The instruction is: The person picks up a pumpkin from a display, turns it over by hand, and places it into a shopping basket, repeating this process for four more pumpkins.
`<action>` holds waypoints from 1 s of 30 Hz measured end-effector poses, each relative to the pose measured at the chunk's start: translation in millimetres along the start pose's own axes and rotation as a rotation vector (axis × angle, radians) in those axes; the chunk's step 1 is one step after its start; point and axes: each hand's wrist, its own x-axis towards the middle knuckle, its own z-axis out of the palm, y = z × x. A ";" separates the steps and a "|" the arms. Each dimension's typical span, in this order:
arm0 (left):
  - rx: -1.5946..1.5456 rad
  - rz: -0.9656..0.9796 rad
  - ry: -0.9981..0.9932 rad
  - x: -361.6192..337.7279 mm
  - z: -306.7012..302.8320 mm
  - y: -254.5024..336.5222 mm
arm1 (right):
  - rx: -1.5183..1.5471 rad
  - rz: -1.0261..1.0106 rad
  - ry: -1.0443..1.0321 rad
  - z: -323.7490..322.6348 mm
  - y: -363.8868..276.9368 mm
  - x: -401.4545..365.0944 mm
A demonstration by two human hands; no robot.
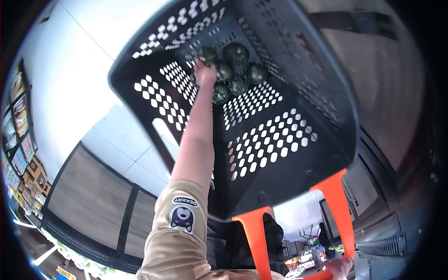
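Note:
A large black perforated basket is tilted with its opening toward me. Several round dark green squashes lie together at its far end. My left arm, in a beige sleeve, reaches deep inside, and my left hand has its fingers curled against a green squash at the left of the group; the fingertips are partly hidden. At the bottom right my right hand, blurred and partly cut off, is closed around the orange handle of the basket.
Brown panels in a black frame stand at the left, with packaged goods on shelves beyond. Pale green produce and a price tag show at the lower left. A metal-edged case with a vent is at the lower right.

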 end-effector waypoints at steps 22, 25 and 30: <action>-0.522 0.386 -0.593 -378.5 -306.5 86.6 | 0.891 -0.114 0.553 -3.2 -18.3 -21.1; -0.495 0.535 -0.551 -401.6 -326.9 92.8 | 0.778 -0.113 0.737 -19.0 14.1 -41.5; -0.651 0.512 -0.433 -442.4 -337.2 85.4 | 0.866 0.082 0.685 -56.5 75.6 -69.6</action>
